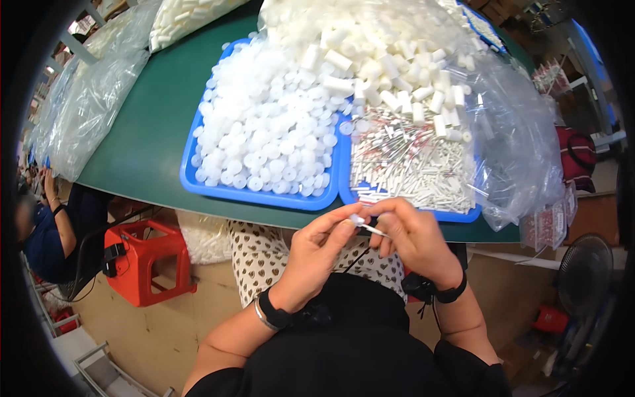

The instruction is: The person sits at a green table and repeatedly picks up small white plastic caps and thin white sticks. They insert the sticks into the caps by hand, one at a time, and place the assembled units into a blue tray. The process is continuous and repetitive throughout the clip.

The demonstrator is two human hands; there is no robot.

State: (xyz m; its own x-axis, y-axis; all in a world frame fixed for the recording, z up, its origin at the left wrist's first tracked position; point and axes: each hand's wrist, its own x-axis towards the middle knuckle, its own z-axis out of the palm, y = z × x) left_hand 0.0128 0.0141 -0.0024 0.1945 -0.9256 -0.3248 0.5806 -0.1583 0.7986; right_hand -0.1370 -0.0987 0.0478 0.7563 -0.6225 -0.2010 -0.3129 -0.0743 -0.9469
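Both of my hands meet just off the table's near edge, in front of the right-hand tray. My left hand (313, 250) pinches a small translucent white piece (358, 220) between thumb and fingertips. From that piece a thin white stick (375, 231) slants down to the right. My right hand (423, 241) is closed with its fingertips around the stick's other end, partly hiding it. Beyond them, a blue tray (264, 196) is heaped with translucent white discs (264, 142). The second blue tray (456, 216) holds many thin white sticks (430, 175), some with red and dark wires.
Cream foam cylinders (397, 73) spill from a plastic bag over the right tray. Clear plastic bags (516, 152) lie on the green table (139, 155). A red stool (149, 261) stands at left, near another person (59, 228). A fan (585, 274) is at right.
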